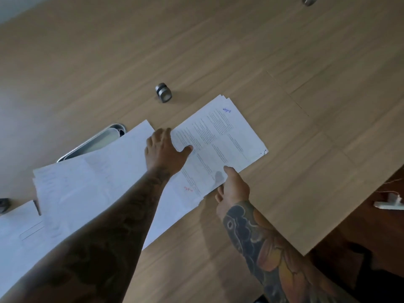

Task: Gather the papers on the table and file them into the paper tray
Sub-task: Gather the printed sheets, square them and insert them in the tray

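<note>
A stack of printed papers [220,136] lies slanted on the wooden table [240,51]. My right hand [232,190] pinches its near edge, thumb on top and fingers underneath. My left hand [164,149] rests on the stack's left end, thumb spread over the print and fingertips at its far corner. Under my left forearm lies a wider, loose pile of white sheets [87,182]. It covers most of the metal paper tray [91,145], of which only the far rim shows.
A small metal cylinder [164,92] stands just beyond the papers, and another [309,0] sits at the far edge of view. A dark object [4,205] is at the left border. The table's edge runs down the right, with a white item [389,204] beyond it.
</note>
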